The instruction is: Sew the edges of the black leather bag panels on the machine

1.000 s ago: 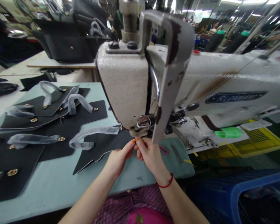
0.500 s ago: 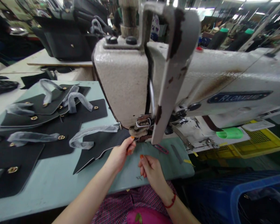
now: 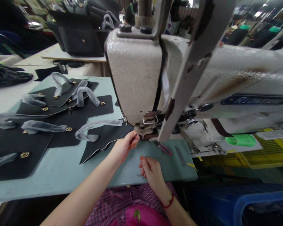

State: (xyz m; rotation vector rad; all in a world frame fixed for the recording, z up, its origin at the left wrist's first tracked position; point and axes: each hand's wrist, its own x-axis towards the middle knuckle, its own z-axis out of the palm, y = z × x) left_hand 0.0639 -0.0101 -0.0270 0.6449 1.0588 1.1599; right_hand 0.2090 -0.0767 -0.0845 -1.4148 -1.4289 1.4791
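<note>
My left hand [image 3: 124,146] pinches the near edge of a black leather piece [image 3: 103,141] that lies on the pale green table [image 3: 61,169] and reaches under the head of a white sewing machine [image 3: 136,72]. Its fingers are closed on the leather just left of the presser foot [image 3: 146,128]. My right hand [image 3: 149,171] hovers lower, over the table's front edge, with its fingers curled and pinched together; whether anything is in them I cannot make out. A wrapped strap [image 3: 94,128] hangs from the leather piece.
Several black leather panels with gold clasps and wrapped straps [image 3: 49,125] are spread over the left of the table. Red-handled snips [image 3: 163,148] lie right of the needle. A yellow tray [image 3: 261,150] and a green cup [image 3: 240,140] sit at right, with a blue crate [image 3: 250,201] below.
My right hand has drawn back from the needle area toward my body. My left hand stays pinched on the leather piece's edge. The view has shifted slightly closer to the machine.
</note>
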